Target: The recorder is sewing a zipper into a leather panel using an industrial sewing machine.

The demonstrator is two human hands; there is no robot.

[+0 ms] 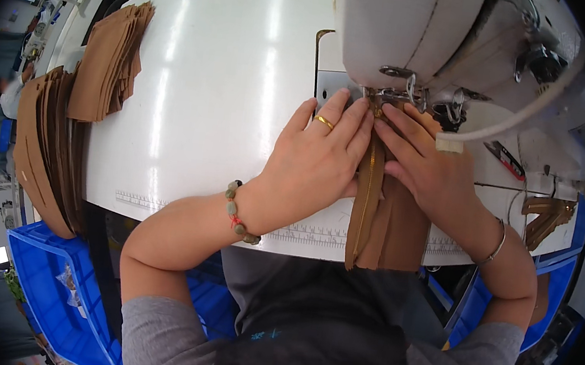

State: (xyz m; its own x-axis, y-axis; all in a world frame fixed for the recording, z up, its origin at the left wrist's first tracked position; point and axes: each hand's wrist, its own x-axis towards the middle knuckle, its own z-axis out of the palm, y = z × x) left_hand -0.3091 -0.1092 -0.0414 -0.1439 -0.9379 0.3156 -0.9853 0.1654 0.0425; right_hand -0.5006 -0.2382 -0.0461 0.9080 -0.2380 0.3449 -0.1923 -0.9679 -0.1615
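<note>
A brown zipper tape (368,198) with gold-coloured teeth lies along brown fabric (403,227), running from the sewing machine (410,34) to the table's near edge and a little past it. My left hand (320,146) lies flat with its fingers stretched toward the needle area, the fingertips beside the tape's left edge. From the right, my right hand (442,167) rests on the fabric, fingers extended and pointing up-left toward the presser foot. The fingertips of both hands come close together there. Machine parts and fingers hide the exact stitching point.
Stacks of brown fabric pieces (109,61) (47,147) sit at the table's left. A blue bin (60,286) stands below them. On the right are a red-and-black tool (506,161), a bundle of zipper pieces (546,220) and a pale hose (523,122). A printed ruler (301,235) follows the near edge.
</note>
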